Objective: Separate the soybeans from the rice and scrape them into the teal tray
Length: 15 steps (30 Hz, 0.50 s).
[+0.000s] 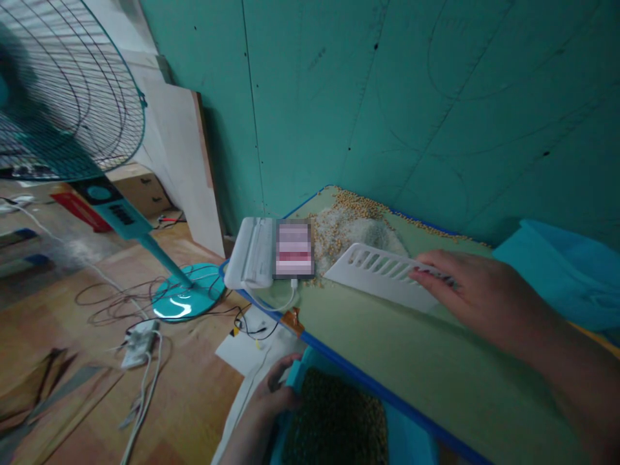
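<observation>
My right hand (443,281) grips a white plastic scraper (382,278) by its slotted upper edge. The scraper's long edge rests on or just above the pale green board (368,329); I cannot tell which. Beyond it lies a heap of white grains (372,232), mixed with and bordered by yellow beans (353,203). Below the board's near edge, my left hand (278,387) is closed on the rim of a blue bin (407,429). Dark green, bean-like grains (339,420) fill much of that bin.
A white device (252,252) and a phone with a blurred screen (294,248) sit at the board's left corner, joined by a cable. A fan (121,216) stands left, near a power strip (140,342). A blue bag (557,271) lies right, against the green wall (387,97).
</observation>
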### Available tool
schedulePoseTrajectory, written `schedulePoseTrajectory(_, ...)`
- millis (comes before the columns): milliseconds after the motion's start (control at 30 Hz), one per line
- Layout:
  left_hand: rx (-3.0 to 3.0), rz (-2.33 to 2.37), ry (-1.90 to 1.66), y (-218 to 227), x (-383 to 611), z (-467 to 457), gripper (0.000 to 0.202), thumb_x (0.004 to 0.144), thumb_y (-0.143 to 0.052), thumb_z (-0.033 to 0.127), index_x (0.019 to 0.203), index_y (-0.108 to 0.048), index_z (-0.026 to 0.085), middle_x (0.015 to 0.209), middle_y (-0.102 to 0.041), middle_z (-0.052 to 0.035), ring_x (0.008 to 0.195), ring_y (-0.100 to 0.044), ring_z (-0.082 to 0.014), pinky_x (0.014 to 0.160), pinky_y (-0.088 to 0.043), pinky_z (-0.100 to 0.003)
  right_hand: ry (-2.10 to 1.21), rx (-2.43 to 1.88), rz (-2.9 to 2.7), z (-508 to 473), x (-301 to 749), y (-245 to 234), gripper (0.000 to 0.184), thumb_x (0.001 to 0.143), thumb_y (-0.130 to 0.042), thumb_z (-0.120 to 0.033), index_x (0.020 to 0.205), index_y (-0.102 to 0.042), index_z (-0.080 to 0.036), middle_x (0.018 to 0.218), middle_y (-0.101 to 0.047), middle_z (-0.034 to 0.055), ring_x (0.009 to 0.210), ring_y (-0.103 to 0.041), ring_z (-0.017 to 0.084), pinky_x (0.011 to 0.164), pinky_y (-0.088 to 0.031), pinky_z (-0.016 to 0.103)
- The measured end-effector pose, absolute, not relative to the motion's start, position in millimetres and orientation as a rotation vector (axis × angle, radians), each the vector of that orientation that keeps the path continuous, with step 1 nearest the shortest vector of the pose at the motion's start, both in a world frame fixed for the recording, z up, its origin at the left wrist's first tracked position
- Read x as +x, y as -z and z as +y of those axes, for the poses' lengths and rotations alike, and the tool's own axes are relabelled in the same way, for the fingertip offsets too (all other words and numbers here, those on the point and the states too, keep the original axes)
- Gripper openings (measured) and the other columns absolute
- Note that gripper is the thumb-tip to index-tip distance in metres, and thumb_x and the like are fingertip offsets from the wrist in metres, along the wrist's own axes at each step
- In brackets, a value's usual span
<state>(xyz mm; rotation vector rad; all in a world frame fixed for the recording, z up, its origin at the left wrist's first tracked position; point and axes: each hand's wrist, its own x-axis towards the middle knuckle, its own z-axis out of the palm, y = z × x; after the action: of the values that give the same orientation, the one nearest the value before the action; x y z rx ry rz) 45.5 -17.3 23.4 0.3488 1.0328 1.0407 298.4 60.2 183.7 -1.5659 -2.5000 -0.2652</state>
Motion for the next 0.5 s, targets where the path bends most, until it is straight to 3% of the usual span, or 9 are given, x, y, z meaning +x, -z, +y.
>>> schedulePoseTrajectory(133, 0.326, 1.014, -1.004, -20, 44, -19, 0.034, 0.041, -0.054, 0.003, 0.065, -0.067, 0.024, 0.038, -0.061, 0.0075, 0.036, -0.051, -0.0085, 0.040, -0.033, -0.017, 0.417, -1.482, -2.616, 52, 296, -190, 0.023, 0.083, -0.035, -0.034, 0.082, -0.055, -0.021, 0.080, -0.062, 0.0076, 0.072, -0.054, 0.023, 0.063, -0.034, 0.035)
schedulePoseTrajectory(267, 0.387, 1.046, -1.000, -9, 40, -19, 0.038, 0.042, -0.057, 0.003, 0.074, -0.067, 0.021, 0.048, -0.065, 0.0043, 0.042, -0.053, -0.0118, 0.045, -0.035, -0.022, 0.369, -1.408, -2.775, 29, 282, -192, 0.012, 0.073, -0.044, -0.018, 0.069, -0.054, -0.024, 0.066, -0.060, 0.0035, 0.062, -0.052, 0.021, 0.058, -0.032, 0.034)
schedulePoseTrajectory(500, 0.467, 1.036, -0.995, -3, 36, -18, 0.040, 0.044, -0.056, -0.002, 0.074, -0.068, 0.021, 0.046, -0.061, 0.0062, 0.041, -0.049, -0.0107, 0.042, -0.033, -0.021, 0.401, -1.449, -2.870, 16, 261, -167, 0.024, 0.066, -0.044, -0.003, 0.076, -0.054, -0.023, 0.069, -0.061, 0.0008, 0.062, -0.055, 0.019, 0.056, -0.032, 0.032)
